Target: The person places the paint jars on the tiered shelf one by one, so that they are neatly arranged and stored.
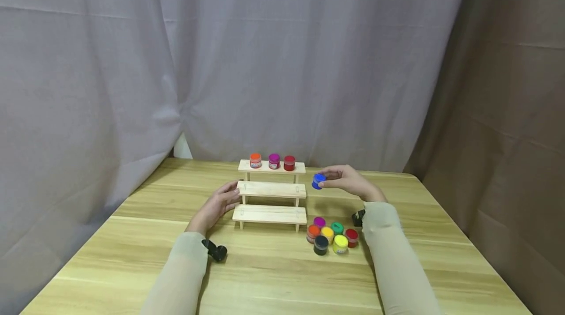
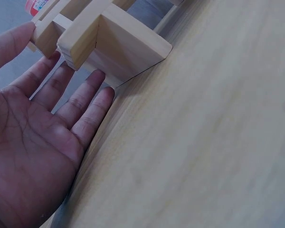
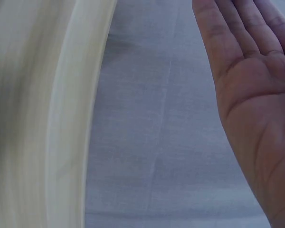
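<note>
In the head view, my right hand [image 1: 350,181] pinches a small blue-lidded paint jar [image 1: 318,181], held in the air just right of a three-step wooden rack [image 1: 271,189]. My left hand [image 1: 216,205] is at the rack's left side, its fingers extended; in the left wrist view the fingertips [image 2: 107,92] reach the rack's wooden end. On the top step stand an orange jar [image 1: 255,160], a purple jar [image 1: 274,161] and a dark red jar [image 1: 289,163]. The middle and bottom steps are bare. In the right wrist view only part of the right palm [image 3: 263,99] shows; the jar is out of frame.
Several paint jars cluster on the table right of the rack's front, among them a black jar [image 1: 321,245], a yellow jar [image 1: 340,244] and a green jar [image 1: 337,228]. A grey curtain [image 1: 287,60] hangs behind the wooden table [image 1: 273,275].
</note>
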